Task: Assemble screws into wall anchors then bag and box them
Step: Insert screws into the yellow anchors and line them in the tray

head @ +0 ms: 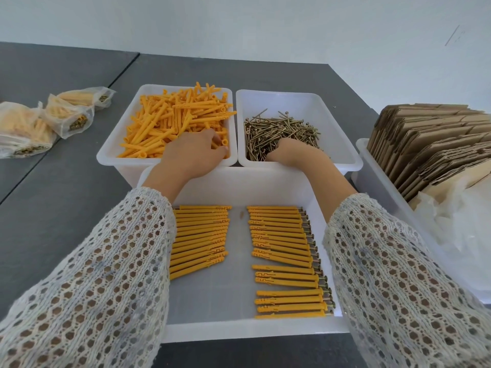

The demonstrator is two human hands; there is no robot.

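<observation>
Ribbed orange plastic anchors (172, 120) and slim brass-coloured screws (279, 134) fill white bins.

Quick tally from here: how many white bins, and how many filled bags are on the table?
White bins: 4, holding loose anchors, screws, assembled anchors and flat cartons.
Filled bags: 3, at the far left.
Total: 7.

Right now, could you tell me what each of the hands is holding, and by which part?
The left hand is curled on a yellow anchor near its open end. The right hand is in the screws; whether it holds one cannot be told.
</observation>
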